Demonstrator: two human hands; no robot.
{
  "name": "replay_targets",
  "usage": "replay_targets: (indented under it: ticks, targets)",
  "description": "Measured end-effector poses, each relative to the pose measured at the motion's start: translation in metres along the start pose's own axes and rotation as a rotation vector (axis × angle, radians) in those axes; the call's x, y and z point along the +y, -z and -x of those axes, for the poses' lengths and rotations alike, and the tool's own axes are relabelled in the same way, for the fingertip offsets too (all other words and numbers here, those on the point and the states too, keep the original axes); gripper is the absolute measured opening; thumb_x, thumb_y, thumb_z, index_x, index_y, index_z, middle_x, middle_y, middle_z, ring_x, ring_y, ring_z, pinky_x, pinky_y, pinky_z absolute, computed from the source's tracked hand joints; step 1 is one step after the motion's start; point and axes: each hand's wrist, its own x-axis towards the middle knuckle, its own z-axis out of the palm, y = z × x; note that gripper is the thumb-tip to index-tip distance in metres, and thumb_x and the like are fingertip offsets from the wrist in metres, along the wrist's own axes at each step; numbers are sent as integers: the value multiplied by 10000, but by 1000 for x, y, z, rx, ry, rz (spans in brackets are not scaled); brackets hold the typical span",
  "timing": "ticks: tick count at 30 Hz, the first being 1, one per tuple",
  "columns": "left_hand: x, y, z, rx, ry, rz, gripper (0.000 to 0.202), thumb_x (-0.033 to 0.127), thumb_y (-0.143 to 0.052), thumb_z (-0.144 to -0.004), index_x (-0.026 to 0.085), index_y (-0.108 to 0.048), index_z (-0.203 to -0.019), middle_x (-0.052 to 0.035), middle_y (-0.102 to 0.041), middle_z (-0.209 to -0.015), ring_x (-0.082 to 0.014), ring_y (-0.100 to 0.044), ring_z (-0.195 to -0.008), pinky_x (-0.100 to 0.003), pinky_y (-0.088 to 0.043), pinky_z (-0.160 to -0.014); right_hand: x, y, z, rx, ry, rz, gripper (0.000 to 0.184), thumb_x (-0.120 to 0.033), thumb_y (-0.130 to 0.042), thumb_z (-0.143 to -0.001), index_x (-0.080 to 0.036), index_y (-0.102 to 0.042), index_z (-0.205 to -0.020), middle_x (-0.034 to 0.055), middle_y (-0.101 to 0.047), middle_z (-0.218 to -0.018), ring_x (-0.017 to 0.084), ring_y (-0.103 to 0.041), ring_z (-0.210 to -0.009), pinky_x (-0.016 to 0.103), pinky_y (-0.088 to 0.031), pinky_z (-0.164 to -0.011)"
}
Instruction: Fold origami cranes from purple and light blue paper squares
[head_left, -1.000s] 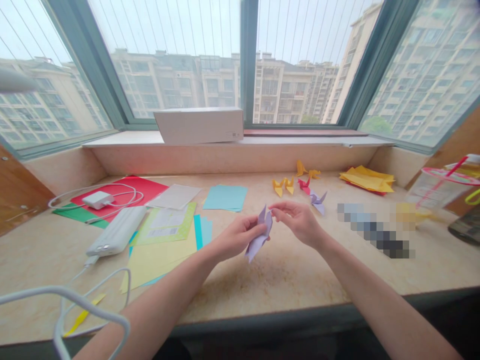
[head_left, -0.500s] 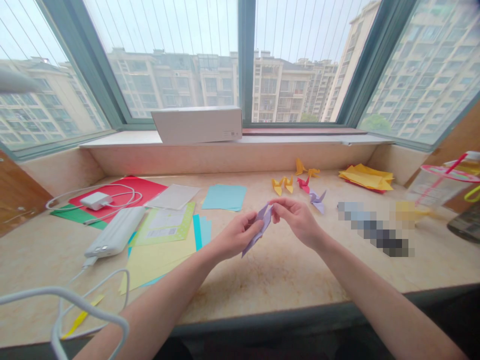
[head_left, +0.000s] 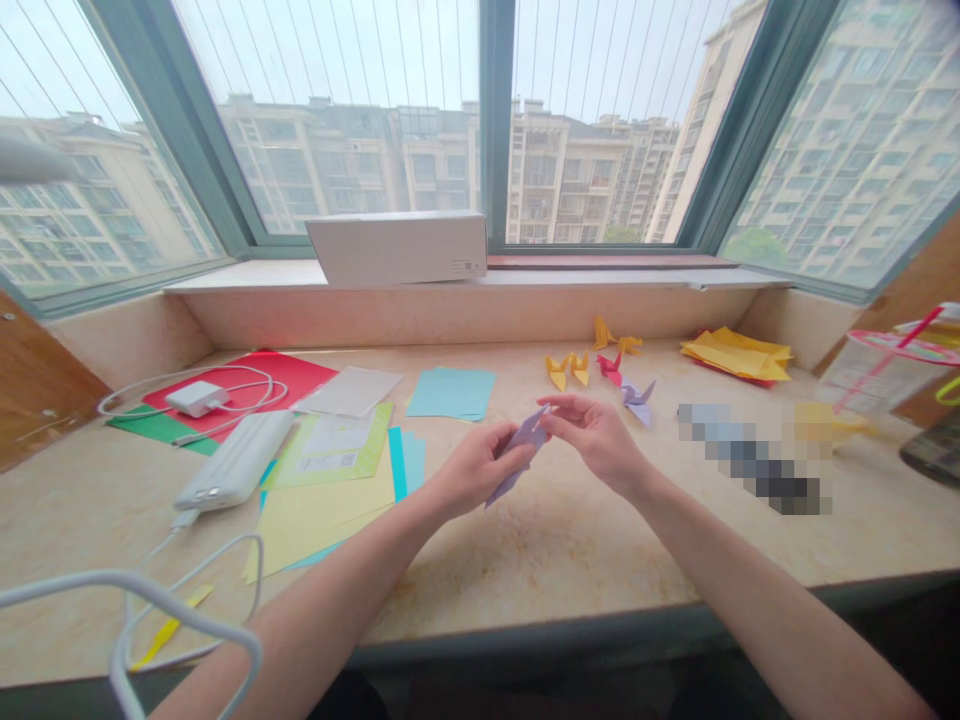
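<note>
A piece of folded purple origami paper [head_left: 517,462] is held above the counter, tilted. My left hand [head_left: 480,462] is closed on its left side, thumb lying across the face. At the upper end, my right hand [head_left: 585,432] pinches the paper's edge between thumb and fingers. Just beyond stand finished paper birds: a lilac crane [head_left: 638,402], a red crane [head_left: 610,369] and several yellow ones, such as the yellow crane [head_left: 556,372]. The fingertips hide part of the folds.
Light blue paper squares [head_left: 450,393] lie behind my left hand. Farther left are a white power bank [head_left: 236,465], a charger [head_left: 196,398] with cables and coloured sheets. At right are yellow paper [head_left: 735,355], a blurred-out object [head_left: 750,460] and a plastic cup [head_left: 862,370].
The purple paper has turned slightly, showing more of its flat face, and its upper parts look closer together. My right fingers have shifted a little on its upper edge.
</note>
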Motion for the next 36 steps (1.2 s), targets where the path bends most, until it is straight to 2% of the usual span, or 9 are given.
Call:
replay_targets:
  ticks: [7, 13, 16, 21, 26, 28, 32, 34, 36]
  targets:
    - [2, 1, 1, -40, -24, 46, 250, 390, -599, -866, 142, -594, -903, 41, -474, -643, -82, -417, -532, -193, -301, -481, -2, 4, -1, 51, -2, -1, 278, -438, -760, -780, -178, -690, -850, 60, -767, -815, 191, -710, -763, 357, -556, -782]
    - [0, 0, 1, -93, -1, 140, 350, 456, -481, -950, 133, -597, -879, -20, -609, -693, -110, -555, -556, -231, -426, -552, -3, 7, -1, 91, 7, 34, 365, -426, -689, -851, -173, -647, -1110, 56, -776, -802, 205, -726, -763, 383, -547, -807]
    - [1, 1, 1, -152, 21, 165, 422, 510, -452, -961, 127, -611, -885, 16, -543, -570, -90, -486, -458, -211, -362, -481, -1, 7, -1, 132, 47, 51, 351, -415, -677, -857, -169, -653, -1105, 63, -776, -805, 213, -730, -768, 376, -550, -790]
    - [5, 4, 3, -93, 17, 156, 390, 493, -516, -939, 128, -620, -851, 69, -376, -518, -70, -329, -469, -208, -241, -478, 1, 5, -3, 184, 125, 56, 340, -447, -638, -881, -190, -634, -1103, 58, -775, -871, 207, -731, -780, 366, -558, -782]
    - [3, 4, 2, -26, 16, 181, 341, 431, -540, -937, 114, -666, -941, 53, -435, -532, -79, -375, -494, -218, -274, -502, -1, 4, -1, 54, 69, 22, 550, -518, -587, -910, -172, -527, -1333, 74, -772, -931, 214, -731, -795, 397, -542, -828]
    - [2, 3, 2, -35, 28, 172, 310, 394, -579, -918, 107, -690, -957, 33, -500, -541, -88, -442, -510, -219, -324, -524, -2, 3, -1, 6, 27, 13, 540, -505, -671, -856, -167, -594, -1270, 67, -772, -906, 222, -720, -849, 389, -524, -866]
    - [4, 0, 2, -94, 46, 252, 350, 430, -625, -891, 94, -686, -970, -59, -686, -716, -96, -540, -518, -222, -400, -524, -1, 3, -1, 36, 7, 23, 318, -466, -742, -800, -171, -736, -920, 48, -760, -811, 215, -698, -809, 355, -516, -833]
    - [3, -1, 2, -102, 36, 302, 432, 507, -578, -909, 90, -676, -963, -131, -732, -897, -100, -583, -526, -227, -424, -515, 0, 4, -2, 57, 13, 19, 278, -452, -738, -805, -181, -739, -867, 38, -756, -805, 202, -687, -787, 341, -512, -811]
    - [1, -2, 2, -89, 29, 331, 496, 564, -537, -916, 88, -673, -939, -167, -736, -969, -105, -607, -522, -229, -428, -498, 1, 6, -3, 69, 15, 10, 257, -439, -733, -813, -186, -738, -855, 32, -753, -807, 191, -678, -775, 329, -509, -797]
